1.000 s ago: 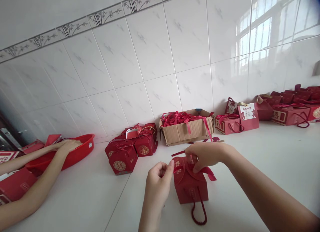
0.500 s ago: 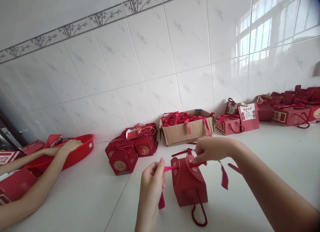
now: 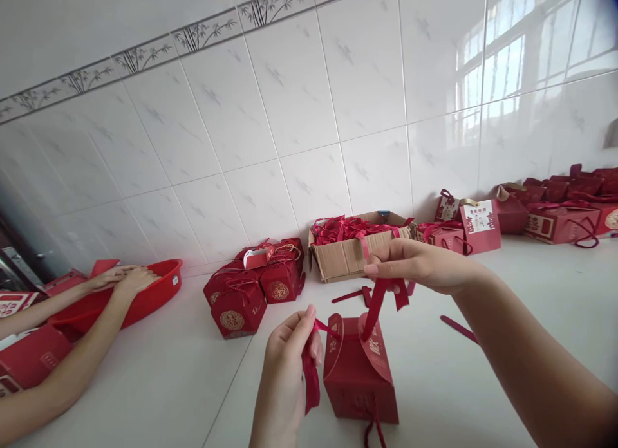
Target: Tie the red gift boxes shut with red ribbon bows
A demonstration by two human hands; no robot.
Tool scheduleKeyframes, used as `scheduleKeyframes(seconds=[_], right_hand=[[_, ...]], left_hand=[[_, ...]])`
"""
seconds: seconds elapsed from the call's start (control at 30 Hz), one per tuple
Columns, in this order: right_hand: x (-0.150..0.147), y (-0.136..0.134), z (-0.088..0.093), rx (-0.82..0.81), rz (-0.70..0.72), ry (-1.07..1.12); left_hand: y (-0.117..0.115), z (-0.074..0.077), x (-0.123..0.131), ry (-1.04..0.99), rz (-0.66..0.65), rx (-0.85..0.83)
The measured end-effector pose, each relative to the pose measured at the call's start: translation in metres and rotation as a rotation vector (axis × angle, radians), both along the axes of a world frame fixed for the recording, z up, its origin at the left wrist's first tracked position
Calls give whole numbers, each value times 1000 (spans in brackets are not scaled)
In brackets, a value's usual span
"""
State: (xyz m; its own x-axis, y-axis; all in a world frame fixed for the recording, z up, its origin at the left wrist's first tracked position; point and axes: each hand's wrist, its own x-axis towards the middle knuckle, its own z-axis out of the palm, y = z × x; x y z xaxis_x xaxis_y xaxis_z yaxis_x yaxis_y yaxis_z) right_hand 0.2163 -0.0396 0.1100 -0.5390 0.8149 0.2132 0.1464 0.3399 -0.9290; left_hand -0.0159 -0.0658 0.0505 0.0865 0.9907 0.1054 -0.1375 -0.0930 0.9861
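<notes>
A small red gift box [image 3: 360, 387] stands on the white counter in front of me, its curved top flaps folded together and a twisted cord handle hanging at the front. A red ribbon [image 3: 375, 316] passes across its top. My left hand [image 3: 290, 354], left of the box, pinches one end of that ribbon, and its tail hangs below the fingers. My right hand [image 3: 410, 264], raised above the box, pinches the other end, with a loose tail dangling. Neither hand touches the box.
Behind stands a cardboard box [image 3: 340, 258] full of red ribbons. Tied red boxes [image 3: 236, 309] sit left of it; more boxes [image 3: 562, 223] line the wall at right. Red strips [image 3: 458, 327] lie on the counter. Far left, another person's hands [image 3: 130, 282] reach into a red basin [image 3: 164, 290].
My right hand has risen off the box top, pulling its ribbon end upward. The box has shifted slightly toward me. The other person's hands have moved within the basin.
</notes>
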Motion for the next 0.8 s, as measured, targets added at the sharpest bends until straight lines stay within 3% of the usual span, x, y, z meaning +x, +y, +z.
scheduleKeyframes(seconds=[0.2, 0.57, 0.8], right_hand=[[2, 2, 1, -13, -21, 112], [3, 0, 2, -113, 124, 332], [4, 3, 0, -172, 156, 471]], left_hand=[[-5, 3, 0, -38, 9, -14], [-6, 3, 0, -55, -29, 2], [-11, 10, -6, -191, -78, 24]])
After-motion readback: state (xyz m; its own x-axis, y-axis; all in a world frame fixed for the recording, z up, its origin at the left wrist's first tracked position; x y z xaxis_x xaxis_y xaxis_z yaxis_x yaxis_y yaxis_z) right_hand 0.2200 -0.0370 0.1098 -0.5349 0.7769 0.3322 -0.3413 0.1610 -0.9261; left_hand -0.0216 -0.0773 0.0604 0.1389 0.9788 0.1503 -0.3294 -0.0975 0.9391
